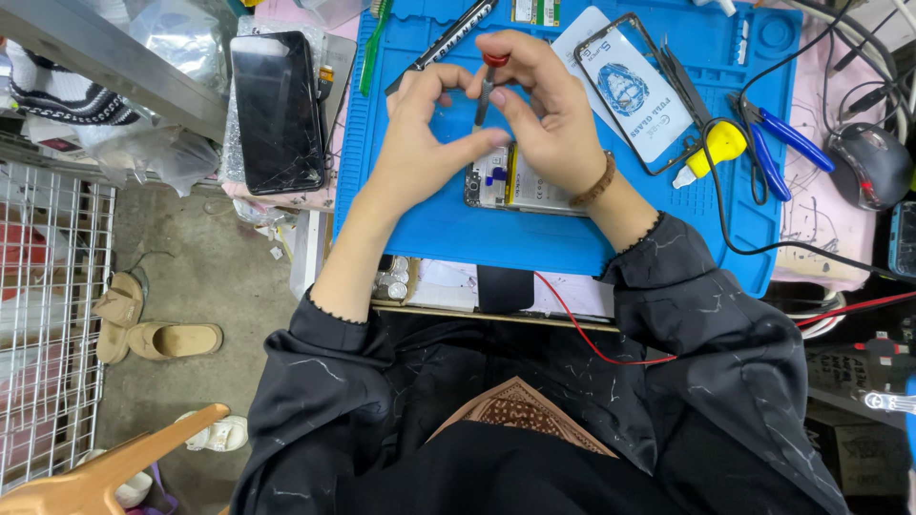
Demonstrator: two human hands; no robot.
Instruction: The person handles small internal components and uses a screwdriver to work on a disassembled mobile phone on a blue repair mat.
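Blue silicone mat (448,229) carries an opened phone (510,181) at its middle, where the right hand (544,114) pinches a red-capped screwdriver (487,88) upright and the left hand (425,129) steadies the frame — screw work, seemingly — needing a plumb tip.

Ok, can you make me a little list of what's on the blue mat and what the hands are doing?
Right hand: holds a small red-capped screwdriver upright
Left hand: fingertips touch the screwdriver's shaft
Under the hands: an opened phone with its insides showing
Surface: blue rubber work mat
Right of the hands: yellow-capped small bottle, blue-handled pliers
Left of the mat: cracked black phone screen
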